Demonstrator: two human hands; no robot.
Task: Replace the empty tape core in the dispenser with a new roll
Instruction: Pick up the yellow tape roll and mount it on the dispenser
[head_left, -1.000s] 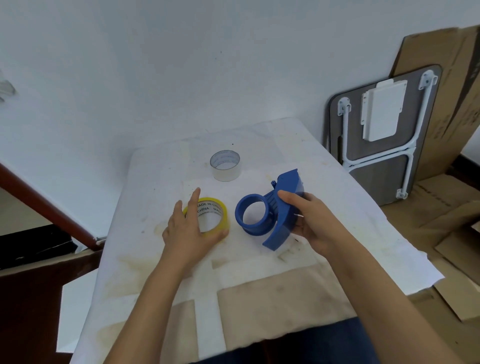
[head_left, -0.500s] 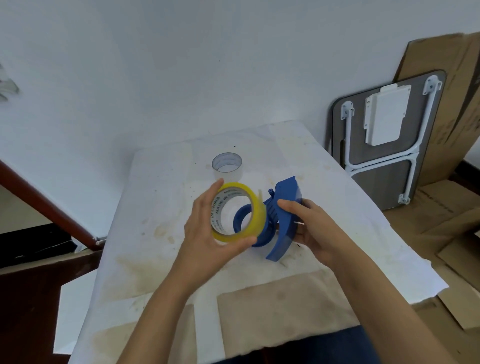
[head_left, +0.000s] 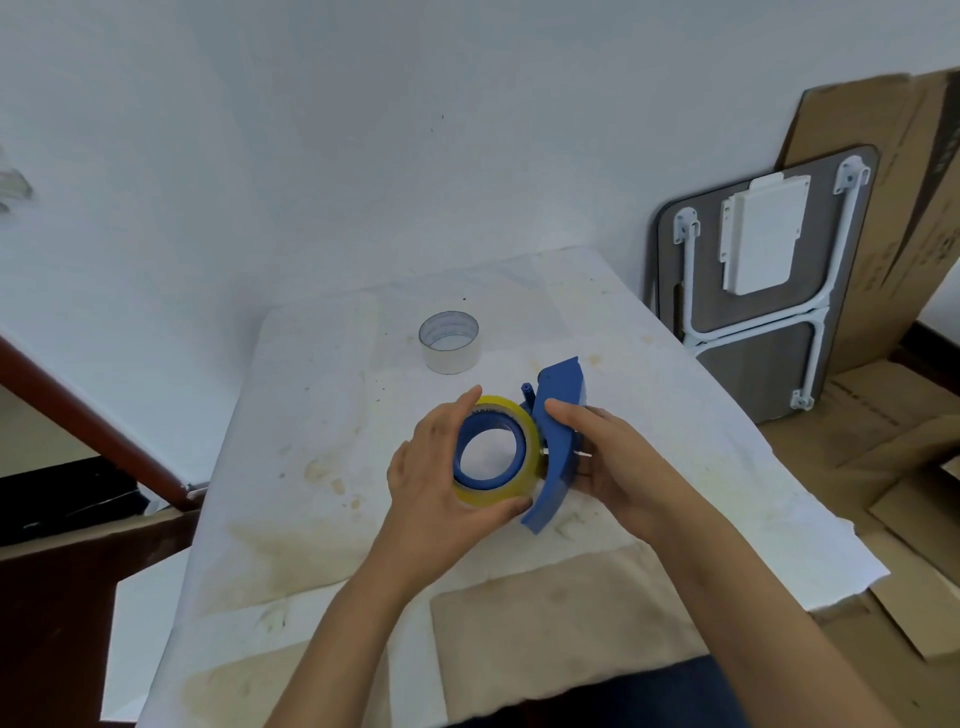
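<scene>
The left hand (head_left: 431, 483) clamps the yellow tape roll (head_left: 514, 486), whose bore rings the blue hub (head_left: 488, 457) of the dispenser (head_left: 558, 441). At its three o'clock, the right hand (head_left: 608, 462) grips the dispenser body. The empty core (head_left: 450, 342) stands on the table (head_left: 311, 415) at twelve o'clock.

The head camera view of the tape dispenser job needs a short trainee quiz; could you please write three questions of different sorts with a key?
1. True or false: the yellow tape roll lies flat on the table, untouched.
2. Which hand steadies the blue dispenser? A) left hand B) right hand C) neither
3. Fill in: the empty core stands on the table, ____ the hands, toward the wall.

Key
1. False: the left hand holds it around the dispenser's blue hub.
2. B
3. beyond
</scene>
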